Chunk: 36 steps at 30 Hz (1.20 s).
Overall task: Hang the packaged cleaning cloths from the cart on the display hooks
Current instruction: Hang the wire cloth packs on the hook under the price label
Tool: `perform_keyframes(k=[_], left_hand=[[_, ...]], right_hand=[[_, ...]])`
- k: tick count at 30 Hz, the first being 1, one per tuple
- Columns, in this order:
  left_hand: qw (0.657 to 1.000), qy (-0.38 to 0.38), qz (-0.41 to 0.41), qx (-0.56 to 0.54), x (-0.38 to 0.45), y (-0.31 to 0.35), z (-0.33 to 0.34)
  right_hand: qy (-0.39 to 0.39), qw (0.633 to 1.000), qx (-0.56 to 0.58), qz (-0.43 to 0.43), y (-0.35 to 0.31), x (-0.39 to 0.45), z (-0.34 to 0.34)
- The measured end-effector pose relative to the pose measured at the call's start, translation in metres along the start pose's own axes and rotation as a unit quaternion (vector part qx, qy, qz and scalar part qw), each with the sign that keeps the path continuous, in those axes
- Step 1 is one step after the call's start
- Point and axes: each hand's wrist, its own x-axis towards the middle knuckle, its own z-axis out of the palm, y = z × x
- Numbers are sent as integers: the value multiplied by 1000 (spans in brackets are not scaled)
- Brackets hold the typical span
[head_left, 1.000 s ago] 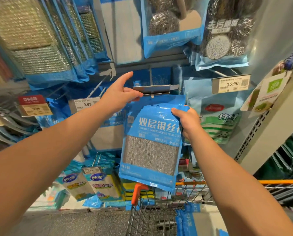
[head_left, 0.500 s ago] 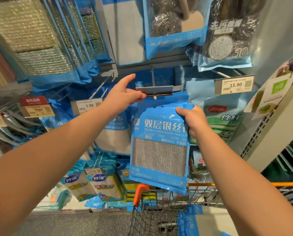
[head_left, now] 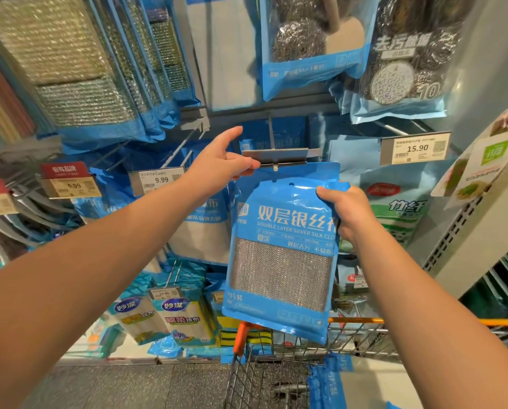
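A person stands at a shop display of hanging cleaning goods, both bare arms reaching forward. The right hand (head_left: 348,212) grips the upper right corner of a blue pack of silver cleaning cloth (head_left: 282,249), fingers curled round its edge, and holds it up just below the tip of a display hook (head_left: 275,167). The pack tilts slightly, its hanging hole near the top edge and just under the hook tip, not yet threaded. The left hand (head_left: 221,163) pinches the left end of the empty grey label holder (head_left: 276,153) at the hook's front, forefinger stretched out. More blue packs lie in the wire cart (head_left: 264,376) below. A price tag (head_left: 414,148) reading 15.90 hangs to the right.

Risk, as a guess: held by one corner, the pack may swing or buckle, so the hole misses the hook tip, or the thin top tears.
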Motion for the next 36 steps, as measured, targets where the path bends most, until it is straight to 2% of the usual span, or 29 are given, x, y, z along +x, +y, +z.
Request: perform_keyframes(k=[13,24,33,36], left_hand=[[1000,17,14,-11,2,-11,3],[999,13,29,-15,0,-19,2],[993,79,80,30,6,-32,9],[985,114,103,80,9,-33,14]], right_hand=[[-40,999,-18,-7,-5,0,-1],[-20,1000,3,8,-4,0,-5],[-35,999,8,26,-10,-3,-2],[-35,999,-5,27,-12,0,0]])
